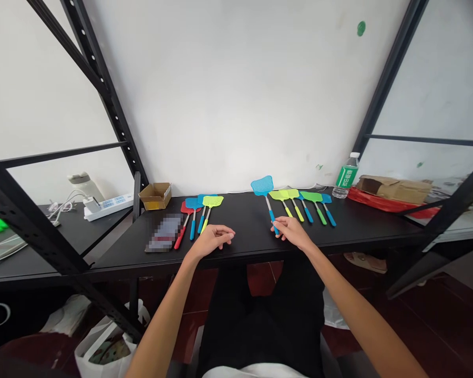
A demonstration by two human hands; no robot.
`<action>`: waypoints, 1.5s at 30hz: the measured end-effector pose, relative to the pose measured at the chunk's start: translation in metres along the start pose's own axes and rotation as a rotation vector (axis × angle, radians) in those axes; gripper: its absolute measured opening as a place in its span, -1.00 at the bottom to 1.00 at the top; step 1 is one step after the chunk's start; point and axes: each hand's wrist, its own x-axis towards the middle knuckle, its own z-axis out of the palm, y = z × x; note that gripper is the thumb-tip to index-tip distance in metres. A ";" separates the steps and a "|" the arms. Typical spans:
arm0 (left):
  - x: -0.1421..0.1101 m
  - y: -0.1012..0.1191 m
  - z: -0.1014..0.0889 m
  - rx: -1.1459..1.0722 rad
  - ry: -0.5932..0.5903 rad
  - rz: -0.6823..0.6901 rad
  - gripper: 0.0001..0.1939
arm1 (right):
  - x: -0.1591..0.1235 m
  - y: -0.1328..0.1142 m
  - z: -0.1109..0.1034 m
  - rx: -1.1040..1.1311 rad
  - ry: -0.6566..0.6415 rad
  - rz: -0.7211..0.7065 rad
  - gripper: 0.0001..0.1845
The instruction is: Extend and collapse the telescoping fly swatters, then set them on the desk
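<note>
My right hand (292,231) grips the lower end of a blue fly swatter (262,185), whose head points up toward the wall. My left hand (215,239) holds nothing, its fingers loosely bent above the black shelf, close to the handle of a yellow-green fly swatter (212,201). Beside that one lie two blue fly swatters (192,203) and a red fly swatter (186,208). Right of the held swatter lies a row of several more, among them yellow-green swatters (290,193), a green fly swatter (312,197) and a blue fly swatter (326,199).
On the left of the black shelf (244,239) are a small cardboard box (155,195) and a blurred flat phone-like object (164,233). At right stand a water bottle (346,176) and a brown package (394,188) on red plastic. Black metal posts (114,100) frame both sides.
</note>
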 end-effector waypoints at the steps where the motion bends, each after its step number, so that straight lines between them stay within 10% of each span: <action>1: 0.000 0.000 0.000 -0.001 0.001 0.001 -0.59 | 0.001 0.000 0.000 0.038 0.035 0.025 -0.76; 19: 0.000 -0.001 0.002 0.017 0.008 0.013 -0.59 | 0.000 -0.006 -0.001 0.358 0.241 0.117 -0.35; 45: 0.001 0.000 0.002 0.032 0.013 0.000 -0.57 | 0.000 0.000 -0.001 0.315 0.255 0.019 -0.59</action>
